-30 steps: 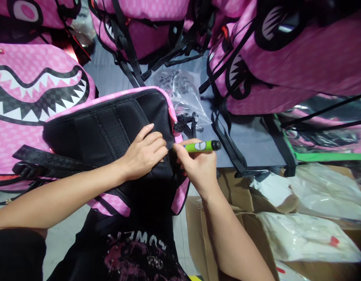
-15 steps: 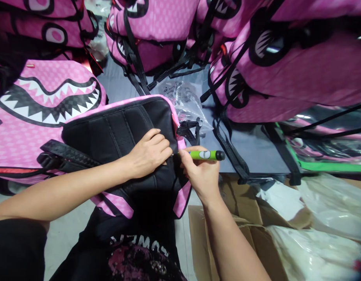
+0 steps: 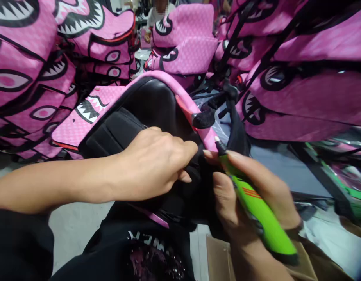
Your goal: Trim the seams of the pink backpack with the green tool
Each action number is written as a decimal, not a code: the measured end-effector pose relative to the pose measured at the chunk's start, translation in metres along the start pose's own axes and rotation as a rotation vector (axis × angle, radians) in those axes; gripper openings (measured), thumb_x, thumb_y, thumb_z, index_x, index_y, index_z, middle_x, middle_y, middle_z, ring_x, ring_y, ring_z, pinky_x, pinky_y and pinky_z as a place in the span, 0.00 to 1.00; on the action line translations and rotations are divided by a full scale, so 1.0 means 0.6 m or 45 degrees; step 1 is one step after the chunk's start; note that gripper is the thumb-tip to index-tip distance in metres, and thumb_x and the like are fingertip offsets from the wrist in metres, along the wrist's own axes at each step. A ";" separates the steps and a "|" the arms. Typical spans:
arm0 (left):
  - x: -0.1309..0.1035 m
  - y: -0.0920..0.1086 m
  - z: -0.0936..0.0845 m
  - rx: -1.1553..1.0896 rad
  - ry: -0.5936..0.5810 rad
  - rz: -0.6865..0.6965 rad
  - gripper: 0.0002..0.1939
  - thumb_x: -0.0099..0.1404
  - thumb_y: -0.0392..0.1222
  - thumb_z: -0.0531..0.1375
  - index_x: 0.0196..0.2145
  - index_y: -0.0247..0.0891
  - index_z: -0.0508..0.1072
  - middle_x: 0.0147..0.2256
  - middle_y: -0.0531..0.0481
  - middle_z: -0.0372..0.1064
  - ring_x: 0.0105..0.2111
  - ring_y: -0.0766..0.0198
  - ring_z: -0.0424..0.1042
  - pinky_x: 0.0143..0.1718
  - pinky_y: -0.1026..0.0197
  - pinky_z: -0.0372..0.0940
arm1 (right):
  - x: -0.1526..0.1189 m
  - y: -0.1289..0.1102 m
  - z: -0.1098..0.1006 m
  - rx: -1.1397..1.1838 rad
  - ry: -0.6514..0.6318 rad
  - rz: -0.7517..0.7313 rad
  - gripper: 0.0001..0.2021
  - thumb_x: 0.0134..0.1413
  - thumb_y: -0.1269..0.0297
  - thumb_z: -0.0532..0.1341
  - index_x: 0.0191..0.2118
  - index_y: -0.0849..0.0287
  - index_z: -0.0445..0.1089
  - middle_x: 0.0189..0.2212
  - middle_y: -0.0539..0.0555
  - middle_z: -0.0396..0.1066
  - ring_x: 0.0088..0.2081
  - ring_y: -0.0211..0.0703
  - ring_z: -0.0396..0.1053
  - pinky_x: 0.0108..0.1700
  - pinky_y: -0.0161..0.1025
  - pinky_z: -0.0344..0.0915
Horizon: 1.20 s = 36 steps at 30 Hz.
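Observation:
A pink backpack (image 3: pixel 180 88) with a black padded back panel is tilted up in front of me. My left hand (image 3: pixel 154 164) pinches the black fabric near the pack's right edge. My right hand (image 3: pixel 251 195) grips a bright green pen-shaped tool (image 3: pixel 256 207), whose dark tip points at the pink trim beside a black strap (image 3: pixel 233 117). Both hands meet at that edge of the pack.
Many pink backpacks with shark-mouth prints are piled on the left (image 3: pixel 25 78), at the back (image 3: pixel 183 43) and on the right (image 3: pixel 309 89). A cardboard box (image 3: pixel 309 265) sits at the lower right. A person is partly visible far behind the piles.
The backpack has been lifted and tilted up toward me. My right hand turned the green tool so its tip points up at the pink trim. The view rose and moved closer.

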State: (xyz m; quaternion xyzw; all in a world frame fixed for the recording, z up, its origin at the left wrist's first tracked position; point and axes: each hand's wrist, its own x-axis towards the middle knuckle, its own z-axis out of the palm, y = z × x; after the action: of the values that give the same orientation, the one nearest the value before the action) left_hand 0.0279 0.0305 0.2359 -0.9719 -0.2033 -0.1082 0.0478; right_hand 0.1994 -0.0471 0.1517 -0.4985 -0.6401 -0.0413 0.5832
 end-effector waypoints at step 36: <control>-0.002 -0.166 0.177 0.312 -0.147 -0.208 0.66 0.48 0.64 0.69 0.69 0.31 0.37 0.62 0.31 0.55 0.60 0.40 0.54 0.61 0.38 0.45 | -0.093 0.113 0.154 0.037 -0.322 -0.231 0.23 0.56 0.76 0.60 0.57 0.53 0.66 0.41 0.58 0.77 0.43 0.49 0.76 0.46 0.48 0.76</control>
State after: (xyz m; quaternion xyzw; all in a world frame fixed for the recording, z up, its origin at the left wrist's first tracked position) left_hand 0.0065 0.1352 0.1371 -0.9437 -0.2956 -0.0300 0.1454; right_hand 0.1709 0.0126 0.0426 -0.4315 -0.7512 -0.0216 0.4990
